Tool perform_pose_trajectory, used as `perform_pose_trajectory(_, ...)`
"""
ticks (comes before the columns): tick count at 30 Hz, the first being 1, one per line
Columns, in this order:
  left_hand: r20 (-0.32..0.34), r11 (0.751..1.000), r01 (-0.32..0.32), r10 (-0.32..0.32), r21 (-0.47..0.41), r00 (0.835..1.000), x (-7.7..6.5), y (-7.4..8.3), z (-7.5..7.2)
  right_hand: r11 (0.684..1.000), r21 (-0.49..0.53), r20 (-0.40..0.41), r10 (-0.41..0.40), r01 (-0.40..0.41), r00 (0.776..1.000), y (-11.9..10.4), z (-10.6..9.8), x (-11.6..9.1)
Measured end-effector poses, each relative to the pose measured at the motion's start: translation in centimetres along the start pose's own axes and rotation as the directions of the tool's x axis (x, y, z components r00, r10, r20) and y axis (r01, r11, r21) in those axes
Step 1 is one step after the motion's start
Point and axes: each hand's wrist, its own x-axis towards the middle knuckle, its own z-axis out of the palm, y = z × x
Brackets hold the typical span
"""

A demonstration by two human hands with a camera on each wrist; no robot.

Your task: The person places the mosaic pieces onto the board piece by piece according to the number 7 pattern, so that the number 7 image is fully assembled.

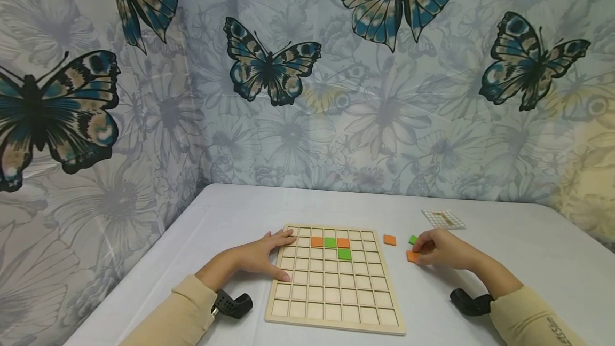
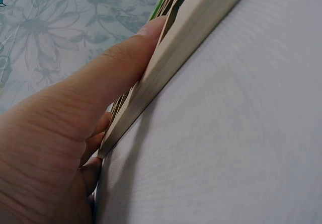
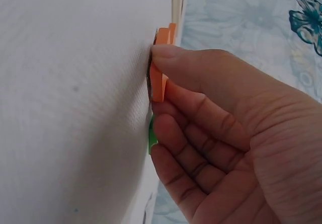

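A wooden grid board [image 1: 331, 282] lies on the table, with orange and green square tiles [image 1: 330, 242] set in cells of its upper rows. My left hand [image 1: 259, 254] rests spread on the board's left edge, thumb and fingertips on the frame; the left wrist view shows the thumb [image 2: 118, 63] lying over the wooden rim. Right of the board, my right hand [image 1: 444, 250] pinches an orange tile [image 3: 160, 65] between thumb and fingers, close over the tabletop. Beside those fingers lies a green tile [image 1: 413, 240], partly hidden by the hand.
Another orange tile [image 1: 389, 240] lies on the white tablecloth just right of the board. Farther back at the right is a card printed with a grid [image 1: 443, 219]. A butterfly-patterned curtain [image 1: 298, 143] hangs behind the table.
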Motion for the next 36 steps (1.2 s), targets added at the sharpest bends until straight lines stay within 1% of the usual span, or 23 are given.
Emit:
perform_pose_trajectory(10,0.001,1.000,-0.003,0.003,-0.002,1.000,0.0,-0.1,0.1,1.000,0.017,0.014,0.019,-0.019,1.000,-0.4,-0.2,0.0)
perform_pose_trajectory(21,0.001,1.000,-0.003,0.003,0.000,1.000,0.0,0.0,0.1,1.000,-0.002,0.009,-0.026,0.026,1.000,-1.2,-0.4,0.2)
perform_pose_trajectory(29,0.000,1.000,-0.005,0.005,0.003,1.000,0.0,0.1,0.0,0.999,-0.022,0.009,-0.038,0.038,0.999,-2.5,-0.4,0.7)
perform_pose_trajectory(36,-0.001,1.000,0.002,-0.002,-0.003,1.000,-0.1,0.0,0.1,0.998,-0.035,0.015,-0.050,0.051,0.999,-3.4,-0.1,1.4)
